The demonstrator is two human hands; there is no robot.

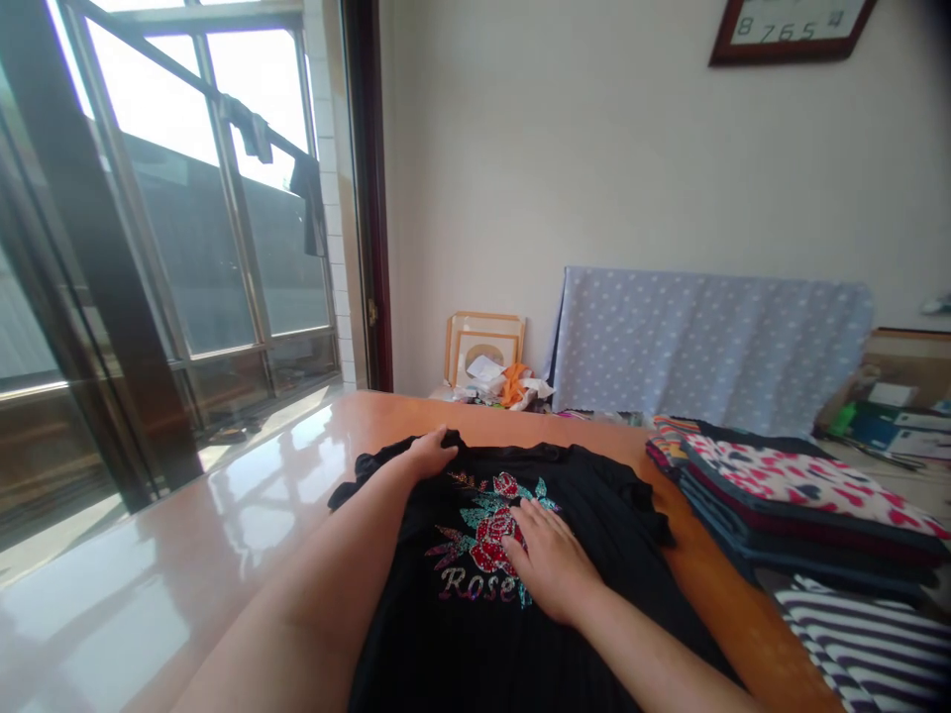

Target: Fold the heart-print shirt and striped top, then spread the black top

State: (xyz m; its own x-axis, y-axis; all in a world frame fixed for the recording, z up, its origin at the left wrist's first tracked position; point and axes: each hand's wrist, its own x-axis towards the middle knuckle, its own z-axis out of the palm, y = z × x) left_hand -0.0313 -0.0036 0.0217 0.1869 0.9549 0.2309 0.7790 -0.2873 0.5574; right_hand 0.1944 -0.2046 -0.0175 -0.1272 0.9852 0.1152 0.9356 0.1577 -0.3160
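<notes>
A black T-shirt (594, 495) lies spread on the glossy wooden table, its collar side away from me. On its front are a glittery red rose with teal leaves and the word "Rose". My left hand (432, 454) is closed at the shirt's far left shoulder beside the neckline; some of its fingers are hidden in the fabric. Flat on the rose print rests my right hand (548, 555), its fingers stretched out and holding nothing.
Folded clothes (802, 495) are stacked on the table's right, with a striped garment (877, 644) nearer me. The tabletop (170, 584) reflects window light on the left. Beyond the far edge are picture frames (486, 327) and a polka-dot cloth (705, 342).
</notes>
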